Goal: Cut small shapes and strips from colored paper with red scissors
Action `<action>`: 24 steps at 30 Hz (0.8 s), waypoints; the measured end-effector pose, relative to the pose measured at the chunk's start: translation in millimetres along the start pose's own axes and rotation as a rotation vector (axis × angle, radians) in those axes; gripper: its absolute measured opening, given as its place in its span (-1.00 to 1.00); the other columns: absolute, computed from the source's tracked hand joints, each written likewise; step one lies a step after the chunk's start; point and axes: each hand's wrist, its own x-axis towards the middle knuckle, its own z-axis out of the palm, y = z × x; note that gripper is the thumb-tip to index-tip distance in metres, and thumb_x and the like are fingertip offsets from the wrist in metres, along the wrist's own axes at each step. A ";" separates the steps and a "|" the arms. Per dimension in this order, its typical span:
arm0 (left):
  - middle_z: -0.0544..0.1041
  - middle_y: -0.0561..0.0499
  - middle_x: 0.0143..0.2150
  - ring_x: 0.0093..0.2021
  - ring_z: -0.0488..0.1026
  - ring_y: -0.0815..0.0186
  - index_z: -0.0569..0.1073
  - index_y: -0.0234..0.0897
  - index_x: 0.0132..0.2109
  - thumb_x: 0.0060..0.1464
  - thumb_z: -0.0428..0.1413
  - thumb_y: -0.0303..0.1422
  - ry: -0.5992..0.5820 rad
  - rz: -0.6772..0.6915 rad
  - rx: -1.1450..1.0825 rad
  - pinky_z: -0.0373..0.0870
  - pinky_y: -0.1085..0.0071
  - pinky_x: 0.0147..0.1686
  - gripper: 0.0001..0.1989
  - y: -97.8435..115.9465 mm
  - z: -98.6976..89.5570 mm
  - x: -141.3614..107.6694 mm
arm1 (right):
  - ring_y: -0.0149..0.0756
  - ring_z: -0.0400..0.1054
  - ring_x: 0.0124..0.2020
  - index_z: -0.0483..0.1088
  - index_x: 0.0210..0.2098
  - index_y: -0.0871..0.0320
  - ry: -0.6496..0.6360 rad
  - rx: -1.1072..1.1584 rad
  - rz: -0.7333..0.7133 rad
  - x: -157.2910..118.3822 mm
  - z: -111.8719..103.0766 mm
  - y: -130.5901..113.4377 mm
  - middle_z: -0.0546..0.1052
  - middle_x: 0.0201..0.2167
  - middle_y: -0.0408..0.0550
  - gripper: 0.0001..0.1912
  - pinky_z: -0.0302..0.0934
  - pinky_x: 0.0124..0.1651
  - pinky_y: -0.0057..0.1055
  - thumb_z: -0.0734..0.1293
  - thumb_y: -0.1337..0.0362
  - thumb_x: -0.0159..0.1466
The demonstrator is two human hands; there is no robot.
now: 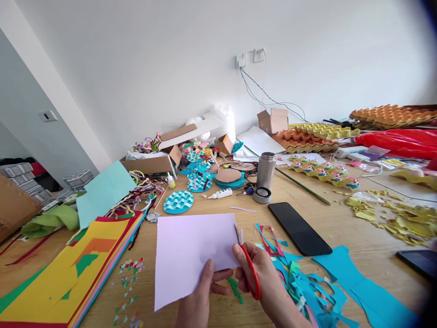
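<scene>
A sheet of pale purple paper [191, 255] is held above the table, its lower edge gripped by my left hand [205, 287], thumb on top and fingers underneath. My right hand [257, 269] is closed round red-handled scissors [252, 273]. The scissor blades lie along the sheet's right edge, where a thin purple strip [241, 235] stands beside them. Another narrow purple strip [242, 209] rests on the table behind the sheet.
A black phone [300, 229] and blue paper scraps [314, 296] lie to the right. Stacked coloured paper [92, 255] covers the left. Behind stand a metal flask [266, 171], a glue bottle [221, 194] and a wavy blue disc [178, 202]; egg trays [324, 175] are further right.
</scene>
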 end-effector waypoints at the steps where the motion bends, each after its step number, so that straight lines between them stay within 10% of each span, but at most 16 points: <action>1: 0.62 -0.17 -0.39 -0.45 0.58 0.10 0.54 -0.40 -0.16 -0.21 0.27 -0.07 -0.001 0.002 -0.002 0.51 0.33 -0.44 -0.47 -0.1 0.0 -0.1 | -0.51 0.16 -0.87 0.10 -0.55 0.10 -0.002 0.004 0.002 -0.1 -0.1 -0.1 0.32 -0.84 -0.33 -0.53 -0.03 -0.80 -0.63 0.37 -0.09 0.00; 24: 0.63 -0.20 -0.35 -0.38 0.58 0.06 0.55 -0.38 -0.15 -0.24 0.28 -0.05 -0.024 -0.003 -0.026 0.49 0.36 -0.54 -0.44 1.3 4.4 -2.1 | -0.53 0.15 -0.87 0.11 -0.56 0.11 0.005 0.008 -0.021 1.6 -2.7 0.9 0.29 -0.83 -0.34 -0.55 -0.06 -0.82 -0.64 0.37 -0.08 0.01</action>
